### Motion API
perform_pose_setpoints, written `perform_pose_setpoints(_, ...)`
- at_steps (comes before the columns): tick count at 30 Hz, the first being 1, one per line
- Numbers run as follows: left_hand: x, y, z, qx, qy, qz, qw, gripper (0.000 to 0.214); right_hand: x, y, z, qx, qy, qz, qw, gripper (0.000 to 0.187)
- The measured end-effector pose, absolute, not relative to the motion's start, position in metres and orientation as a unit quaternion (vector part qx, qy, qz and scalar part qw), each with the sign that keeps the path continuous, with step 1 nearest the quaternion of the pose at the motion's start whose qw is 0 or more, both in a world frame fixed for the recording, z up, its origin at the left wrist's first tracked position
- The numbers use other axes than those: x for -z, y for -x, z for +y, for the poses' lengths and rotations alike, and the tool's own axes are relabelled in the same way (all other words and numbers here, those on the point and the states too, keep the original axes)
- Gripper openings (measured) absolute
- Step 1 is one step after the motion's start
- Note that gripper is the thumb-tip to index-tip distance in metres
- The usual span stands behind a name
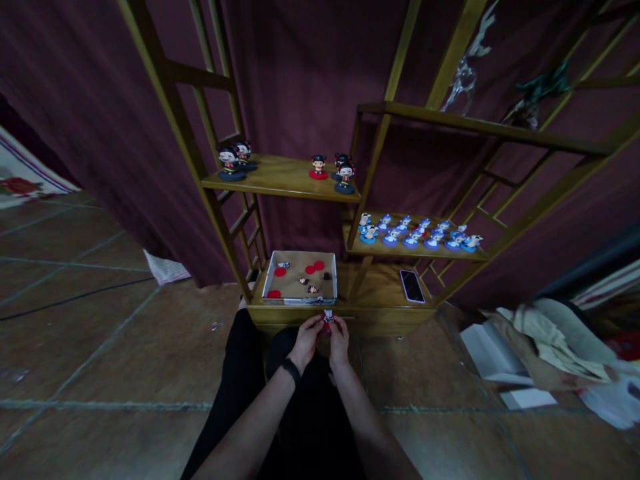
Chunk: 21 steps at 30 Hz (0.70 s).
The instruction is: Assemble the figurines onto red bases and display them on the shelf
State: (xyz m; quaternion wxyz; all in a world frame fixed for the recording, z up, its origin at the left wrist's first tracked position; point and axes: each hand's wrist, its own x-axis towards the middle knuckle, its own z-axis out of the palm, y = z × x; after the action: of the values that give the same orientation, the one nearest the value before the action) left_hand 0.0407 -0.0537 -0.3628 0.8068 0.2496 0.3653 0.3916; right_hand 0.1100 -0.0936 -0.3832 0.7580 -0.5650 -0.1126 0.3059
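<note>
Between my two hands is a small figurine (328, 317), white with some red and dark parts, held up in front of the low wooden shelf. My left hand (307, 341) pinches it from the left, and my right hand (339, 339) grips its other side with thumb and fingers. Red shows at its lower part, partly covered by the fingers. Just beyond my hands stands a shallow box (300, 299) with brown lining. Inside lie several red discs (319, 265), two small figures (313, 289), a dark piece (327, 275) and a whitish piece (284, 265).
Dark-haired figurines (229, 161) and one on a red base (318, 167) stand on the upper shelf (280, 179). Several blue-and-white figurines (413, 237) fill the right shelf. A phone (411, 285) lies below them. White boxes (493, 353) and cloth are on the floor at right.
</note>
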Motion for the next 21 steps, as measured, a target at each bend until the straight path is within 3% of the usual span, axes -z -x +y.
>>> perform_pose_setpoints(21,0.360,-0.003,-0.050,-0.355,-0.256,0.393,0.809,0.024,0.378,-0.089,-0.090,-0.390,0.551,-0.117,0.729,0.030)
